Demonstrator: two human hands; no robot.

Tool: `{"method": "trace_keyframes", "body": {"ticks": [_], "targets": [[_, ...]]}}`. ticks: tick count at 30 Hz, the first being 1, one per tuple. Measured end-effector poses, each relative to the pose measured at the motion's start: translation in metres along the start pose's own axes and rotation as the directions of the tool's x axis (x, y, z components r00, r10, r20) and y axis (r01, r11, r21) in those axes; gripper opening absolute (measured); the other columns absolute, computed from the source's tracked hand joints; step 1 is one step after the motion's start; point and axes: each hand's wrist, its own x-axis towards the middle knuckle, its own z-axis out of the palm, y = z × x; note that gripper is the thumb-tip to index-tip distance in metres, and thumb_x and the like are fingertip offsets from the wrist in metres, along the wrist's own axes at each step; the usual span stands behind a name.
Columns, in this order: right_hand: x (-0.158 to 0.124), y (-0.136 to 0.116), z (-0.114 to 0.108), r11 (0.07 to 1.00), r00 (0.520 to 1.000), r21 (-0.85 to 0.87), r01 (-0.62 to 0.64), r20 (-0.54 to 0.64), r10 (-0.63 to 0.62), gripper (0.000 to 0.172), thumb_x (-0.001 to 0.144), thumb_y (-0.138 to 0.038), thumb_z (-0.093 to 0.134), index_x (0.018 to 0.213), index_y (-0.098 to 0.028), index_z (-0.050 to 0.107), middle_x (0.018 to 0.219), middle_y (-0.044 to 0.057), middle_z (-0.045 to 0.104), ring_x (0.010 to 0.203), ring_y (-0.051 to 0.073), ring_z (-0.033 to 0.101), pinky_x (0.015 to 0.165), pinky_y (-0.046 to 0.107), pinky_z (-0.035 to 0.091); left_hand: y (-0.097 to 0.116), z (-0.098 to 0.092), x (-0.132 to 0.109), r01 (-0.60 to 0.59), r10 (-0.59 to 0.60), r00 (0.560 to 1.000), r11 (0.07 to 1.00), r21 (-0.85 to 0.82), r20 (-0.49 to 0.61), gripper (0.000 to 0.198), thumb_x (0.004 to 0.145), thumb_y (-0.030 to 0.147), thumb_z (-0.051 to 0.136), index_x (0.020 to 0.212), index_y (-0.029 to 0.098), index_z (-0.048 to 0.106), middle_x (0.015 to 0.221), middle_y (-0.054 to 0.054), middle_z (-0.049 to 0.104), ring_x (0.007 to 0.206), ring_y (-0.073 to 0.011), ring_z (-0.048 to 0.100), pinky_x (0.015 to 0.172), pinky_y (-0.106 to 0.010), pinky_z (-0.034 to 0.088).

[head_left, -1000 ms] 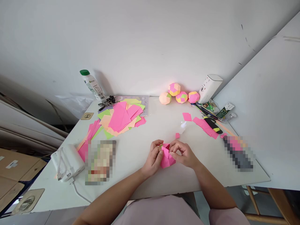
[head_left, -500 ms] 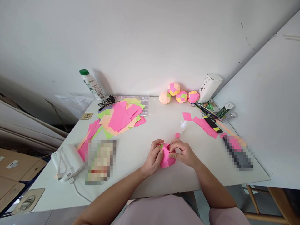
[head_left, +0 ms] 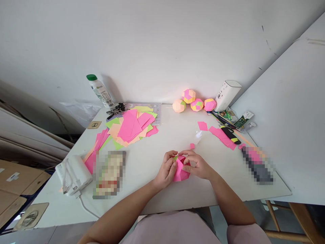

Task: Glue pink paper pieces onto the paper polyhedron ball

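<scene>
Seen from above, in the lower centre of the frame, a person's two bare hands meet over a white desk (head_left: 152, 193). The left hand (head_left: 166, 171) and the right hand (head_left: 199, 166) share a pink paper piece (head_left: 180, 172), folded into angular flaps, with a sliver of green showing at its top edge. Each grip is closed on it: the left thumb and fingers pinch its left side, and the right fingertips curl over its top and right side. The piece sits low, at or just above the desk surface; which of the two cannot be told.

To handle this fold well, the left grip would best hold firm as the anchor while the right fingertips work one flap at a time, pressing along the crease rather than across it, since thin paper buckles easily.

A small pink scrap (head_left: 192, 146) lies just above the hands. In the upper left of the desk is a loose pile of coloured sheets (head_left: 132, 127). At the upper centre, against the wall, stand four paper balls (head_left: 194, 102). More pink squares (head_left: 220, 135) lie to the right of centre.
</scene>
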Motion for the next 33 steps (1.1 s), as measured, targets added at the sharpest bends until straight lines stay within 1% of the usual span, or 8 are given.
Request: {"method": "trace_keyframes", "body": {"ticks": [11,17,19,21,24,29,31,33], "targets": [[0.000,0.001,0.003,0.993,0.999,0.113,-0.037,0.028,0.034,0.021,0.079,-0.039,0.068,0.070,-0.021,0.065,0.126,0.009,0.053,0.123,0.026,0.048,0.102,0.046,0.039,0.000,-0.001,0.002,-0.034,0.034,0.999,0.999,0.019,0.000,0.031,0.097,0.034,0.030,0.083,0.019,0.053,0.120,-0.012,0.041,0.114,-0.0231,0.045,0.098,-0.047,0.042],[0.001,0.001,0.003,0.984,0.995,0.154,-0.095,0.050,0.089,0.020,0.079,-0.038,0.068,0.070,-0.021,0.066,0.131,0.008,0.051,0.127,0.026,0.044,0.105,0.046,0.036,0.000,-0.001,0.001,-0.034,0.034,0.999,0.999,0.001,0.008,0.028,0.098,0.032,0.031,0.082,0.020,0.052,0.121,-0.011,0.040,0.115,-0.0222,0.045,0.100,-0.047,0.041],[0.001,0.001,0.004,0.975,0.991,0.176,-0.133,0.042,0.128,0.020,0.078,-0.038,0.068,0.069,-0.020,0.066,0.131,0.008,0.051,0.127,0.026,0.044,0.104,0.046,0.037,-0.001,0.000,0.001,-0.024,0.024,1.000,0.999,-0.033,-0.019,0.025,0.097,0.034,0.031,0.089,0.021,0.051,0.122,-0.010,0.039,0.118,-0.0223,0.044,0.100,-0.047,0.041],[0.002,0.002,0.006,0.962,0.983,0.204,-0.180,0.016,0.181,0.022,0.077,-0.040,0.069,0.068,-0.020,0.066,0.131,0.009,0.051,0.124,0.026,0.047,0.102,0.045,0.038,-0.003,0.000,0.001,0.004,-0.011,0.997,0.996,-0.090,-0.073,0.024,0.097,0.040,0.031,0.102,0.023,0.047,0.125,-0.011,0.037,0.120,-0.0230,0.043,0.098,-0.048,0.042],[0.003,0.004,0.009,0.929,0.966,0.283,-0.237,-0.035,0.256,0.024,0.074,-0.042,0.071,0.067,-0.019,0.066,0.130,0.009,0.052,0.117,0.025,0.052,0.098,0.041,0.043,-0.005,0.000,0.002,0.054,-0.070,0.991,0.990,-0.134,-0.118,0.033,0.095,0.047,0.032,0.119,0.025,0.041,0.129,-0.012,0.034,0.123,-0.0242,0.043,0.097,-0.049,0.043],[0.004,0.004,0.010,0.868,0.928,0.398,-0.297,-0.094,0.360,0.026,0.071,-0.043,0.073,0.065,-0.019,0.066,0.127,0.008,0.052,0.110,0.023,0.056,0.088,0.036,0.048,-0.007,0.000,0.001,0.027,-0.026,0.999,1.000,0.016,-0.043,0.053,0.087,0.047,0.052,0.133,0.027,0.034,0.138,-0.014,0.027,0.133,-0.0307,0.028,0.101,-0.053,0.039],[0.004,0.003,0.010,0.865,0.923,0.398,-0.304,-0.101,0.371,0.025,0.070,-0.043,0.073,0.065,-0.019,0.066,0.128,0.008,0.052,0.111,0.023,0.055,0.088,0.036,0.048,-0.009,0.002,-0.001,0.041,-0.040,0.999,0.997,0.065,-0.011,0.056,0.086,0.043,0.056,0.135,0.028,0.031,0.140,-0.014,0.025,0.134,-0.0316,0.026,0.102,-0.055,0.038],[0.004,0.002,0.009,0.871,0.929,0.385,-0.305,-0.080,0.360,0.024,0.071,-0.042,0.073,0.067,-0.019,0.067,0.132,0.007,0.050,0.115,0.024,0.053,0.091,0.037,0.047,-0.011,0.004,-0.003,0.063,-0.063,0.998,0.995,0.077,0.005,0.054,0.088,0.041,0.054,0.135,0.029,0.031,0.140,-0.014,0.026,0.133,-0.0309,0.029,0.103,-0.055,0.037]]}}
